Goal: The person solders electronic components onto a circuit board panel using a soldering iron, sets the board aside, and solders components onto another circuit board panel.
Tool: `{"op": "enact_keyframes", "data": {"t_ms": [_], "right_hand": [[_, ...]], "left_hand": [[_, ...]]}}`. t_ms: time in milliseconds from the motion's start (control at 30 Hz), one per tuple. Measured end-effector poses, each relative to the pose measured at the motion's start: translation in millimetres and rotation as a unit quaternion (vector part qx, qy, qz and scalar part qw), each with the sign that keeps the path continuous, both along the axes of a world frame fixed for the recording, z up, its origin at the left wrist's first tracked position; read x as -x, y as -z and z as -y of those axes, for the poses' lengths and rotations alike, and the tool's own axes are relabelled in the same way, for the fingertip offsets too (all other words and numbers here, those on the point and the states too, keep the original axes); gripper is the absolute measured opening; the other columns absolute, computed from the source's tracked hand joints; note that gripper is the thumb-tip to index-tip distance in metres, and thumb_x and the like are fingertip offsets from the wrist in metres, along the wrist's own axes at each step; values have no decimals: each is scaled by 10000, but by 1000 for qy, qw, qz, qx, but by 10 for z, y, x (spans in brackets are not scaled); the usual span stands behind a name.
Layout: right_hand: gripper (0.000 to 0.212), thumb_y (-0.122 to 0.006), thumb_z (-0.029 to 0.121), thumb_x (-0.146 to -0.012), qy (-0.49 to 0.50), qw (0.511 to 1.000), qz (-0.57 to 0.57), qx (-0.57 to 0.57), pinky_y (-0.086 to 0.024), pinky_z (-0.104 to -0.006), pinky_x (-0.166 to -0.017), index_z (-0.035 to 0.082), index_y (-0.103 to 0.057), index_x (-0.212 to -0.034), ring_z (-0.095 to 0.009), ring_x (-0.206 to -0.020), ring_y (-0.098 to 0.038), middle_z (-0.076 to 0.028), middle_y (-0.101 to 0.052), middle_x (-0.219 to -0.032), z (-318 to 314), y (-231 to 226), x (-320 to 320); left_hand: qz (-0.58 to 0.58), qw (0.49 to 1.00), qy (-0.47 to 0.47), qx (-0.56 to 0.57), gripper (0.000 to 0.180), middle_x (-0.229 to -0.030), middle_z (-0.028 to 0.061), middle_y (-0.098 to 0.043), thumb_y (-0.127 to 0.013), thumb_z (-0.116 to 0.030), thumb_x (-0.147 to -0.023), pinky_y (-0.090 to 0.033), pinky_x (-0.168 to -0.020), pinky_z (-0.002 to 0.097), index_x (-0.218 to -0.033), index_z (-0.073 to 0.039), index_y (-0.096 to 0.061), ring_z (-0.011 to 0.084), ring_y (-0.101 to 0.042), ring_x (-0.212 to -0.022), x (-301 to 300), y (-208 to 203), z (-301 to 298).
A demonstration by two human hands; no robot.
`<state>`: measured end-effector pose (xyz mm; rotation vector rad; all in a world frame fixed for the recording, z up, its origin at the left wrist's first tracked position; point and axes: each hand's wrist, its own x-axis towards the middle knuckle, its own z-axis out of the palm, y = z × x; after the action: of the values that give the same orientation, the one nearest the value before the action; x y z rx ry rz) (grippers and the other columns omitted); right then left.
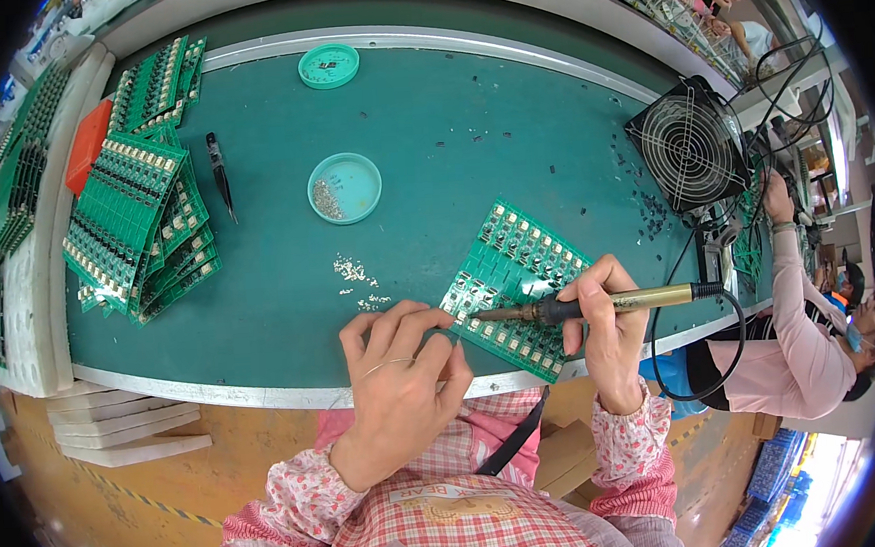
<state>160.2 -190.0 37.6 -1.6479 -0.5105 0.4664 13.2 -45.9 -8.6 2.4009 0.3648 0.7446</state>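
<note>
My right hand (609, 328) grips a soldering iron (659, 297) like a pen. Its tip points left and rests on, or just over, a green circuit board (516, 254) near the bench's front edge. Rows of pale square parts and dark chips cover that board, which lies at a slant. Beside the board's left corner is my left hand (403, 366), fingers bent and fingertips closed together. A thin strand of solder wire (388, 364) runs over its fingers; the pinched end is mostly hidden. Small pale parts (352, 271) lie scattered beyond the left hand.
Stacked circuit boards (124, 217) stand at the left, near black tweezers (219, 177). Two round turquoise dishes (346, 218) hold small parts. A fan (688, 148) stands at the right, with loose black chips (649, 210) nearby. A co-worker (793, 352) reaches in at the right.
</note>
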Motion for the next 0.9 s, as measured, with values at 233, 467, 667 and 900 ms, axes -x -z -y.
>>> {"op": "enact_keyframes", "data": {"t_ms": [233,467,667,900], "right_hand": [[237,-547,187,-1028,-2,1000,6,-13,-388,-218,-443,6,-545,-875,-51,-479,-494,-36,-589,-701,-25,-16,50],[199,-559,130,-1005,-38,996,80,32,-413,-220,-458,-16,-567,-869,-60,-478,-532,-19,-598,-613,17,-36,126],[212,-568,159,-1005,39,995,91,-3,-400,-208,-447,-5,-560,-871,-60,-469,-524,-35,-620,-670,102,-41,70],[302,-547,280,-1017,193,967,158,-49,-355,-207,-424,18,-527,-869,-72,-441,-466,-67,-594,-766,738,-15,-184]], "left_hand": [[-4,1000,-5,-7,129,-1010,49,-661,-720,-78,-733,-363,-923,457,-708,-61,-594,239,-611,-1027,-10,-8,15],[-4,1000,-10,-10,117,-1004,48,-659,-715,-72,-736,-360,-926,458,-718,-57,-600,234,-610,-1020,0,4,9],[25,999,36,-18,111,-1063,73,-671,-713,-69,-757,-409,-894,443,-762,-41,-606,252,-636,-1020,59,9,-7],[9,994,109,11,111,-1109,132,-683,-682,15,-776,-484,-940,486,-754,-3,-574,319,-657,-1052,40,-18,40]]}}
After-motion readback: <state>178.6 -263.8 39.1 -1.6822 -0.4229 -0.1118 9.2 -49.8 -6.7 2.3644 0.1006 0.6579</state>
